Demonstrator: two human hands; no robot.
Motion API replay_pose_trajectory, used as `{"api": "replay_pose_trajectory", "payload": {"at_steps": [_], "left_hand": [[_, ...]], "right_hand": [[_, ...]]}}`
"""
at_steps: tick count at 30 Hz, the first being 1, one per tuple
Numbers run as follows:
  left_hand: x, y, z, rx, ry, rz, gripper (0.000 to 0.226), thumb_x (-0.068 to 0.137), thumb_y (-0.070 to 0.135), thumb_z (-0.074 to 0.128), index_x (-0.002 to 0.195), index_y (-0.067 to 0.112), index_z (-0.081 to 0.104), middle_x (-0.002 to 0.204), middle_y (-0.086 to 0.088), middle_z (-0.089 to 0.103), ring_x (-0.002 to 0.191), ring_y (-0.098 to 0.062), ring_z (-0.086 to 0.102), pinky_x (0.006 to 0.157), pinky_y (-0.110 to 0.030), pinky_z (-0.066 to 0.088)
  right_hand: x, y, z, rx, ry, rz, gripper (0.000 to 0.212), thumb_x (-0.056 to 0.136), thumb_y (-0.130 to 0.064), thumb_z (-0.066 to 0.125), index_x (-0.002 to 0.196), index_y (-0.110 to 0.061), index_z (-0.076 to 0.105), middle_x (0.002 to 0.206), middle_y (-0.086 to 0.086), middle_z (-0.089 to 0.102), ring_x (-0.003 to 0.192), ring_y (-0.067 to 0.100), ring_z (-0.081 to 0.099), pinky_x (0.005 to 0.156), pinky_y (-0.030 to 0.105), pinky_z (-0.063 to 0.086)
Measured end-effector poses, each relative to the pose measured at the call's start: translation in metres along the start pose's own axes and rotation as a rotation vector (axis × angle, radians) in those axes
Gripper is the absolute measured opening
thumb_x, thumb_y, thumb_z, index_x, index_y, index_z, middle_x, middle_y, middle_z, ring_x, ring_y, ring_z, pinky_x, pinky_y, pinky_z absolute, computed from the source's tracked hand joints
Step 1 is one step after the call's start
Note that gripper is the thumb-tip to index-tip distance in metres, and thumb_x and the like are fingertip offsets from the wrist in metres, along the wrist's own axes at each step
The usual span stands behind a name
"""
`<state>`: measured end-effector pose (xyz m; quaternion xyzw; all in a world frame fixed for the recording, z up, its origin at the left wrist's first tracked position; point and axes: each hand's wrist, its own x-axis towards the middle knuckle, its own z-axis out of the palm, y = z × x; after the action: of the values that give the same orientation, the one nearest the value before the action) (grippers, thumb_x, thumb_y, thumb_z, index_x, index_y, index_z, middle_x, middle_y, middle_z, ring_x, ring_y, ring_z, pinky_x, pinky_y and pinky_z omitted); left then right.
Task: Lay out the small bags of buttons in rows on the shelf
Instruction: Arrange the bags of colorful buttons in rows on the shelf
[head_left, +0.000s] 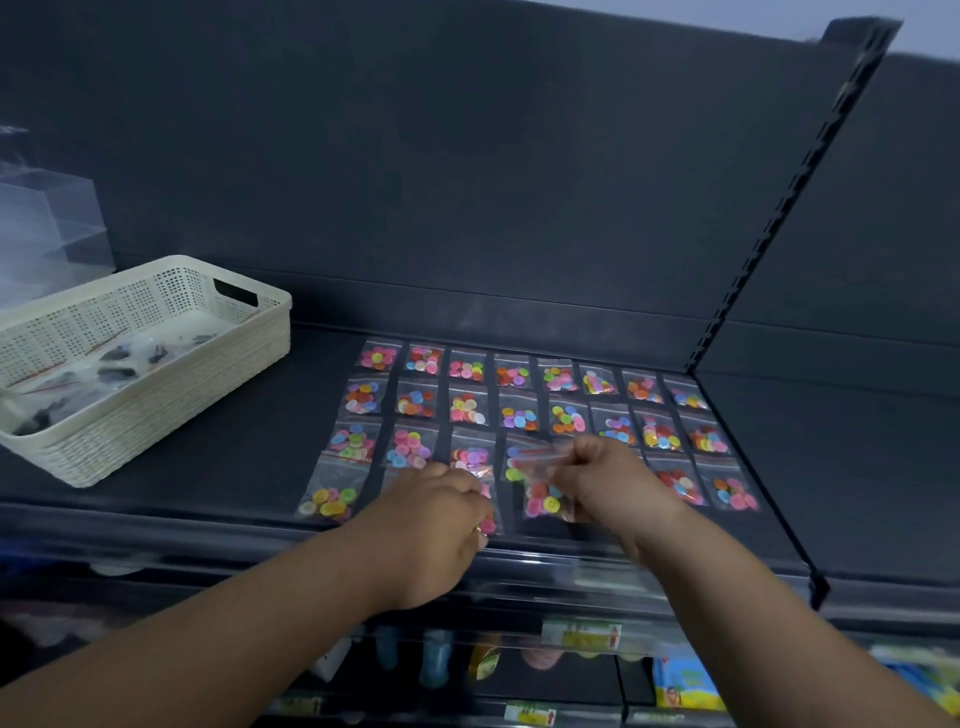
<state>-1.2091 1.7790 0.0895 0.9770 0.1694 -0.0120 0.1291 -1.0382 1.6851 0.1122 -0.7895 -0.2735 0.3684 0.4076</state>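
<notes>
Small clear bags of coloured buttons (467, 409) lie in rows on the dark shelf (234, 447), from its middle to its right end. My right hand (608, 478) pinches one bag of buttons (543, 500) by its upper edge, just over the front row. My left hand (436, 512) rests with curled fingers on another bag (488, 522) in the front row; most of that bag is hidden under the hand. A further front-row bag (328, 500) lies at the left end.
A cream perforated basket (156, 364) with dark bagged items stands at the shelf's left. Clear plastic boxes (47, 234) sit behind it. A slotted upright (779, 208) bounds the shelf on the right. Lower shelves with goods and price labels (582, 634) lie below.
</notes>
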Motion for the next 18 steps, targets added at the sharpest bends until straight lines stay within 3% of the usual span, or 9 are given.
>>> {"api": "replay_pose_trajectory", "payload": {"at_steps": [6, 12, 18], "left_hand": [[0.001, 0.000, 0.002, -0.002, -0.095, -0.021, 0.046, 0.100, 0.037, 0.035, 0.144, 0.024, 0.036, 0.155, 0.006, 0.022, 0.140, -0.014, 0.018, 0.116, -0.030, 0.008], [-0.002, 0.002, 0.001, -0.050, -0.079, -0.038, 0.045, 0.100, 0.037, 0.038, 0.143, 0.024, 0.038, 0.154, 0.008, 0.023, 0.139, -0.012, 0.020, 0.112, -0.026, 0.010], [-0.003, 0.004, -0.002, -0.054, -0.077, -0.047, 0.045, 0.100, 0.037, 0.039, 0.143, 0.025, 0.039, 0.154, 0.008, 0.023, 0.140, -0.012, 0.019, 0.113, -0.027, 0.011]], "right_hand": [[0.002, 0.014, 0.003, -0.133, 0.032, -0.036, 0.014, 0.084, -0.001, 0.063, 0.075, -0.012, 0.061, 0.076, 0.003, 0.069, 0.067, 0.023, 0.058, 0.061, 0.033, 0.048], [0.002, 0.017, 0.003, -0.186, 0.024, -0.029, 0.007, 0.083, -0.003, 0.065, 0.081, -0.009, 0.063, 0.081, 0.010, 0.066, 0.068, 0.017, 0.055, 0.064, 0.031, 0.049], [0.006, 0.016, 0.003, -0.245, 0.003, -0.029, 0.013, 0.081, -0.004, 0.067, 0.078, -0.015, 0.062, 0.075, 0.004, 0.063, 0.066, 0.016, 0.055, 0.064, 0.031, 0.050]]}}
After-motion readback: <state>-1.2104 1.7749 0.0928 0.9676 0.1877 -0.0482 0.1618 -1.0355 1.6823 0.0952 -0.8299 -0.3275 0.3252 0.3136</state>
